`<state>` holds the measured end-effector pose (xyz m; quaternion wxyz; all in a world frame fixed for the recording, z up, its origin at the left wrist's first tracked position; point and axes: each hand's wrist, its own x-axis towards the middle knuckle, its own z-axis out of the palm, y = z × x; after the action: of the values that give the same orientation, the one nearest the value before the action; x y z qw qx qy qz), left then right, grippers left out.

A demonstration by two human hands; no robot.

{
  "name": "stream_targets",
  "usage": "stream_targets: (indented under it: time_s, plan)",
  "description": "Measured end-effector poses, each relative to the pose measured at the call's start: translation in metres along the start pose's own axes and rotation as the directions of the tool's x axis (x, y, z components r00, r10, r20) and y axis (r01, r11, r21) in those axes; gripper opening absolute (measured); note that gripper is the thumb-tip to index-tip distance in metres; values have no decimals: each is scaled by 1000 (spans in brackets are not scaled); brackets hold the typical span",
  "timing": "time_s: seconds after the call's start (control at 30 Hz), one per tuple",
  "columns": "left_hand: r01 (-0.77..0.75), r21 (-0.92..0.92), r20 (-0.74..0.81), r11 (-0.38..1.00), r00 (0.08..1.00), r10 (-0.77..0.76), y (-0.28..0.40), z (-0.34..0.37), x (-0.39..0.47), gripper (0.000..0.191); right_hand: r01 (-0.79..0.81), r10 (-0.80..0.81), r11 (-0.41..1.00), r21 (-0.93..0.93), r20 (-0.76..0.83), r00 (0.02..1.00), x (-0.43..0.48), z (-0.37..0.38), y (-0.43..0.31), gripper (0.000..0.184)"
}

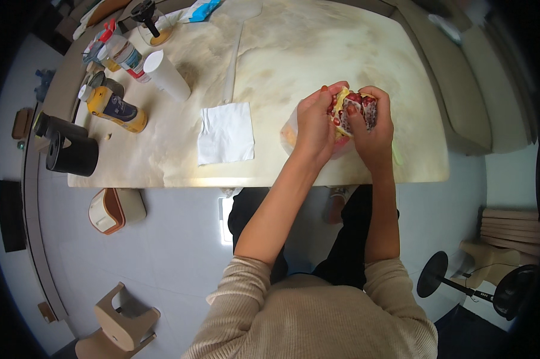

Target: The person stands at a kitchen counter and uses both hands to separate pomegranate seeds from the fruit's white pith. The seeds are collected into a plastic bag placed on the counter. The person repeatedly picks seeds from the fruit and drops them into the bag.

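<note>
Both my hands hold an opened pomegranate [363,112] above the right part of the table, its dark red seeds and pale yellow membrane showing. My left hand [315,117] cups its left side, with the thumb pointing up. On the other side my right hand [378,121] wraps around the fruit, the thumb pressed over its front. Beneath the hands stands a translucent bowl or bag [290,134] with pinkish and orange contents, mostly hidden by my hands and wrists. To the left lies a white paper napkin [226,133], flat on the marble-patterned table [288,54].
At the table's left are a yellow drink bottle [117,110], a white cup [167,75], a clear plastic bottle [125,57], a black mug [75,155] and a glass pot [157,32]. A long-handled flyswatter [234,58] lies behind the napkin. A light-green strip [396,155] is right of my hands.
</note>
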<state>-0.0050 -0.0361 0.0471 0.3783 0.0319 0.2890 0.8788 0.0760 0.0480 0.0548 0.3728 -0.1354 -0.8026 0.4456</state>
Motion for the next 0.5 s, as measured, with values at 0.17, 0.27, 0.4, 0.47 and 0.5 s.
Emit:
stream_targets:
  time_s: [0.17,0.27,0.4,0.47,0.5]
  plan:
    - [14,29,20,999,1000,-15,2,-4,0,25,-18,18,1000,3,-3,1000,-2,6,-1,29]
    - [-3,44,-26,999,1000,4,1,-3,0,25,-4,4,1000,0,-14,1000,-2,8,-1,29]
    - [-21,-15,-67,1000,998,20,-2,-7,7,27,-26,25,999,-20,-48,999,-3,11,2,29]
    - [-29,-85,-58,996,998,25,-2,-11,10,27,-38,35,999,-34,-65,997,-4,10,4,29]
    - [-35,-118,-53,992,998,28,-2,-14,13,27,-38,34,998,-44,-76,997,-4,11,5,29]
